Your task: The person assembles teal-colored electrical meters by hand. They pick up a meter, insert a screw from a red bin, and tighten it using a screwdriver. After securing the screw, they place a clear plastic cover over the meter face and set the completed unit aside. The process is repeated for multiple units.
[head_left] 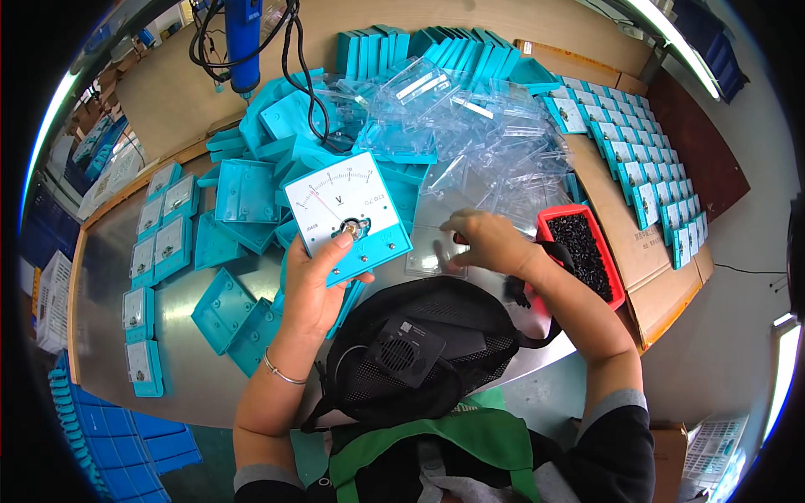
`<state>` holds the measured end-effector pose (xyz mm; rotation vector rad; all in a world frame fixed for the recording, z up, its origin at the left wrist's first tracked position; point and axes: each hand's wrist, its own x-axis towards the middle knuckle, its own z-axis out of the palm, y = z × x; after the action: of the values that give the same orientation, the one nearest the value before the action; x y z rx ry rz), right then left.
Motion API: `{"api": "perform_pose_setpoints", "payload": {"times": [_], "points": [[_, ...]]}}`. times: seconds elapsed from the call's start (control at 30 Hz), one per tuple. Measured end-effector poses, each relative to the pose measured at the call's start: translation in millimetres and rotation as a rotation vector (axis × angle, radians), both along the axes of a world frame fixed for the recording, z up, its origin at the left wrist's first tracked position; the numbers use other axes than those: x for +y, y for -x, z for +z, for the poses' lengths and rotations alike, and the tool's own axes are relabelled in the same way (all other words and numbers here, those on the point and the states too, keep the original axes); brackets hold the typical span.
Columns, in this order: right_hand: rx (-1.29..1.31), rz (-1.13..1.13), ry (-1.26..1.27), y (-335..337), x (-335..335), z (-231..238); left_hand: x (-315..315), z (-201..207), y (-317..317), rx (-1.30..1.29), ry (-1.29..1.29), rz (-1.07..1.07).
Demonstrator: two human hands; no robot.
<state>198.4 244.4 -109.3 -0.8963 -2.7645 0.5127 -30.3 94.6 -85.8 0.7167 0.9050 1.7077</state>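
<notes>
The left hand (pixel 310 293) grips 1 square teal plastic meter (pixel 347 221) with a white dial face (pixel 337 194); open teal plastic cases (pixel 222 310) lie to this hand's left. The right hand (pixel 488 241), its fingers bent, has a loose heap of clear plastic covers (pixel 470 126) beyond it and, just right of its wrist, a red rectangular plastic bin (pixel 617 295) holding small black parts (pixel 579 251).

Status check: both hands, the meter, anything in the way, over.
Left hand gripping turquoise-based meter, dial facing camera. Right hand above bench, grip unclear. Clear covers and turquoise cases heaped beyond.
</notes>
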Motion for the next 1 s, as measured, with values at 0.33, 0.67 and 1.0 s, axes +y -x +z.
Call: {"api": "perform_pose_setpoints", "payload": {"times": [0.33, 0.67, 1.0], "points": [[0.287, -0.177, -0.209, -51.0, -13.6, 40.8, -5.3, -0.1, -0.8, 0.045, 0.032, 0.008], [-0.25, -0.6, -0.197, -176.6, -5.1, 7.0, -1.8, -3.6, -4.1, 0.019, 0.04, -0.038], [0.169, -0.587, -0.124, -135.5, -27.5, 58.3, 0.2, -4.6, -0.9, 0.023, 0.036, -0.023]]}}
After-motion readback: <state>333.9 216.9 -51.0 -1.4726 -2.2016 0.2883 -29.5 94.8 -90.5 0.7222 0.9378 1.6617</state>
